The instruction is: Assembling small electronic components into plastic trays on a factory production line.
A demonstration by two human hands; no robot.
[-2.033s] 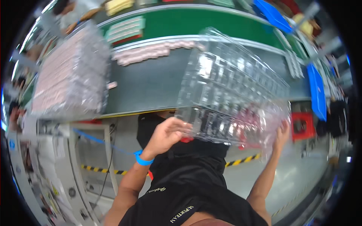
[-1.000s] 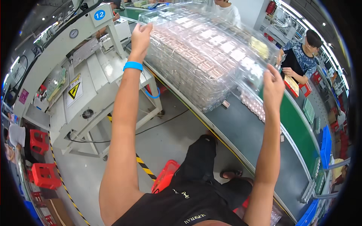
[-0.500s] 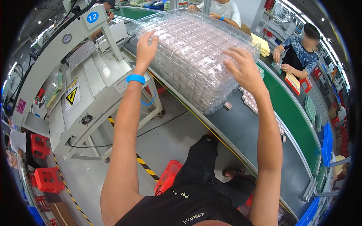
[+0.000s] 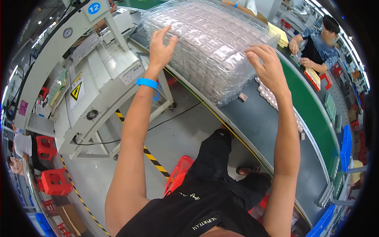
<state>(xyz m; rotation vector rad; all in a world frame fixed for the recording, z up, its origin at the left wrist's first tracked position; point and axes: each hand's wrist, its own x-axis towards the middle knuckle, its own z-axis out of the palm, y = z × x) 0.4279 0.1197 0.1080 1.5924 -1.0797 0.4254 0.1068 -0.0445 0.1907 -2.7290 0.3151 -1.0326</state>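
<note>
A large stack of clear plastic trays [image 4: 213, 47], wrapped in crinkled film, rests on the dark workbench [image 4: 272, 130]. Pinkish pieces show faintly through the plastic. My left hand [image 4: 161, 49], with a blue band on its wrist, is over the stack's near left side, fingers spread and holding nothing. At the right end of the stack is my right hand [image 4: 269, 67], its fingers apart and slightly bent, gripping nothing. Whether either hand touches the film I cannot tell. Beside the stack's near right corner lies a small pinkish piece [image 4: 242, 96].
A white machine [image 4: 106, 87] with a gauge stands at the left. Small clear-and-pink parts [image 4: 267, 94] lie along the bench beside a green conveyor belt [image 4: 306, 106]. Across it a person [image 4: 321, 47] handles parts. Red stools [image 4: 55, 181] stand at lower left.
The view has shifted, so the stack appears higher in the picture. Both hands have moved slightly nearer and to the right over the stack, staying open.
</note>
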